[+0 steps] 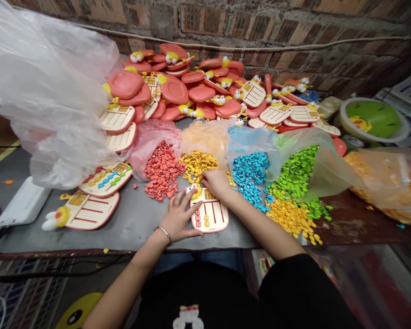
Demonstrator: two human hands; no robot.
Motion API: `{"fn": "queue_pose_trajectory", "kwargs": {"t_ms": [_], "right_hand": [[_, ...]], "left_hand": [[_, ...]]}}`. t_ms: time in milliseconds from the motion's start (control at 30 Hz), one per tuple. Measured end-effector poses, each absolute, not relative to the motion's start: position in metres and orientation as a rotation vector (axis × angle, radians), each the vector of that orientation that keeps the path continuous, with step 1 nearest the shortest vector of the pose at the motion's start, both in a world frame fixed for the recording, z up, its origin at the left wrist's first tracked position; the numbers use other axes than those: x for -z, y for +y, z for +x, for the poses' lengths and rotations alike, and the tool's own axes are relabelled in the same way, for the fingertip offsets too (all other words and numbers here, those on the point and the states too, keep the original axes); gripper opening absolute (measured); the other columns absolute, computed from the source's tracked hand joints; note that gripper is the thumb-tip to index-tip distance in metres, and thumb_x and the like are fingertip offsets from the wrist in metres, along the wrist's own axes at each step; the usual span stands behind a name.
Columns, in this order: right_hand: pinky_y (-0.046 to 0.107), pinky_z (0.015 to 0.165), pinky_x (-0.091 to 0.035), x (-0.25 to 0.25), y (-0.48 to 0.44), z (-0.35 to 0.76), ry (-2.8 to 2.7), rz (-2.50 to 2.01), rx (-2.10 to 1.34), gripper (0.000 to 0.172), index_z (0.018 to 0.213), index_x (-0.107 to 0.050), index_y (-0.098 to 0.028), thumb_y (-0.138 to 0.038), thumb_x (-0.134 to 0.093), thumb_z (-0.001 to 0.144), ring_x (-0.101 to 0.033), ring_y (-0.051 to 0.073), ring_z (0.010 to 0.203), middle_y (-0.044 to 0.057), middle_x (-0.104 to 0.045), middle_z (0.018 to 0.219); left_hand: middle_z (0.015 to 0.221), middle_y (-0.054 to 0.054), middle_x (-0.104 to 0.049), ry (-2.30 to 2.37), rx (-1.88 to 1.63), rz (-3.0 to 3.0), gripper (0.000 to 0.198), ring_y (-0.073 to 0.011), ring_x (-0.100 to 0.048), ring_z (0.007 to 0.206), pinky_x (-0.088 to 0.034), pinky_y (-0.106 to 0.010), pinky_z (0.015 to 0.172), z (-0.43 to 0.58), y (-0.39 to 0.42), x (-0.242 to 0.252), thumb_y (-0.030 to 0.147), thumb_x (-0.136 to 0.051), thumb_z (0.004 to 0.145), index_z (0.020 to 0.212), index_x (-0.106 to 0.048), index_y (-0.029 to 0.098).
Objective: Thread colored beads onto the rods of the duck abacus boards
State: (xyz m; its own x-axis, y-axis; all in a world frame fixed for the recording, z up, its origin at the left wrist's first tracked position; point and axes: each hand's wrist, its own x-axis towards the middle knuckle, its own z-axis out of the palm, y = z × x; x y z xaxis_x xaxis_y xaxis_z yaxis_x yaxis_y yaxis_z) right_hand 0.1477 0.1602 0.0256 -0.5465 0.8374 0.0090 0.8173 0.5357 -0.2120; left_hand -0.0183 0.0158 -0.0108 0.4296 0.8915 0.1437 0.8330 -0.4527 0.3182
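Cream toy abacus board [210, 214], smooth and round-cornered, lies flat on grey tabletop [133, 228], small red and yellow beads [201, 220] in its lower rows. Left hand [178, 217], silver bangle at wrist, palm-down at board's left edge, fingers [193, 233] spread. Right hand [217, 183] arched over board's top end, fingers [207, 179] curled down; any pinch hidden. Heap of yellow beads [198, 165] just beyond; salmon-pink boards [188, 91] piled behind.
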Motion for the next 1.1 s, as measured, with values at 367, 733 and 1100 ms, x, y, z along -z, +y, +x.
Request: {"fn": "queue_pose_trajectory", "kwargs": {"t_ms": [367,733,1100], "right_hand": [[0.030,0.074,-0.054,-0.015,0.161,0.190,-1.987,-0.905,-1.162,0.009,0.084,-0.066,-0.018,-0.026,-0.062,0.085,-0.065,0.018,0.083,0.005,-0.067,0.089],[0.039,0.085,-0.054,0.000,0.117,0.231,-2.237,-0.902,-0.530,0.015,0.090,-0.067,-0.019,-0.020,-0.053,0.092,-0.061,0.022,0.098,0.011,-0.063,0.105],[0.040,0.078,-0.051,0.005,0.103,0.227,-2.202,-0.945,-0.532,0.015,0.083,-0.067,-0.020,-0.016,-0.055,0.090,-0.063,0.023,0.086,0.008,-0.070,0.090]], "left_hand": [[0.159,-0.013,-0.020,1.481,-0.414,2.497,0.082,-0.0409,-0.014,0.143,-0.017,-0.057,0.109,-0.018,0.016,0.009,0.069,-0.065,0.072,0.141,-0.047,0.028],[0.158,-0.015,-0.020,1.481,-0.395,2.494,0.083,-0.0417,-0.014,0.142,-0.019,-0.059,0.108,-0.017,0.017,0.009,0.069,-0.065,0.072,0.141,-0.047,0.028],[0.157,-0.014,-0.026,1.513,-0.417,2.514,0.084,-0.0411,-0.020,0.140,-0.019,-0.057,0.107,-0.017,0.017,0.008,0.072,-0.066,0.069,0.139,-0.049,0.030]]}}
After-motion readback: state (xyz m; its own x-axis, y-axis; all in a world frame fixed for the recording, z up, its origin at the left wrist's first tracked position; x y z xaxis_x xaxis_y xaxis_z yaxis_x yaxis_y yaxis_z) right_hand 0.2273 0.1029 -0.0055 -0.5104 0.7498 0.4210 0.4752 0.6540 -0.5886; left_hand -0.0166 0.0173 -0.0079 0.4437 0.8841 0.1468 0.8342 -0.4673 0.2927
